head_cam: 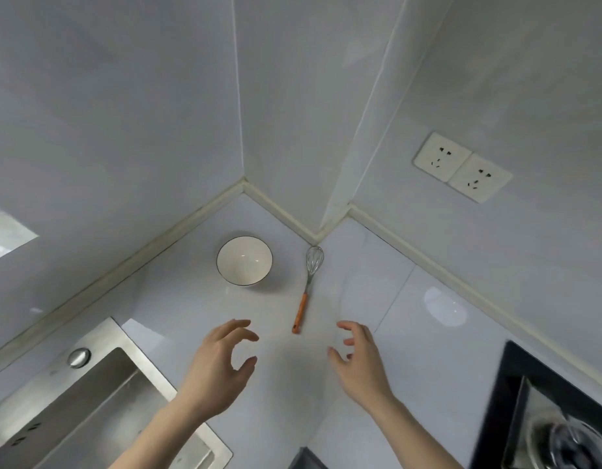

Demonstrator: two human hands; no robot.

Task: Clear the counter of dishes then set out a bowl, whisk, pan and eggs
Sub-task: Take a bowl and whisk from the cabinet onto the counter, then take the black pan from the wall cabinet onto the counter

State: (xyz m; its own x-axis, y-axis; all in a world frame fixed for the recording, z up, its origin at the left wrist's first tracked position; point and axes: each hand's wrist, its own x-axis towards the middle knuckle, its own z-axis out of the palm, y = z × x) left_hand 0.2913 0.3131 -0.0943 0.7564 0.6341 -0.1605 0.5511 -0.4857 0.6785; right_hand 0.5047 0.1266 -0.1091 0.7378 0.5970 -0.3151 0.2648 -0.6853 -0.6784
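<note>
Well back on the pale counter, near the corner where the walls meet, a white bowl with a thin dark rim stands upright and holds nothing. Just to its right, apart from it, a whisk lies flat, its wire head toward the wall corner and its orange handle pointing back toward the person. Nearer the camera, both hands hover over the counter with fingers loosely curled and spread, holding nothing: the left hand below the bowl, the right hand just right of the whisk handle's end, neither touching either thing. A steel sink sits at the lower left, a black stove at the lower right. Two white sockets are set in the right wall.
</note>
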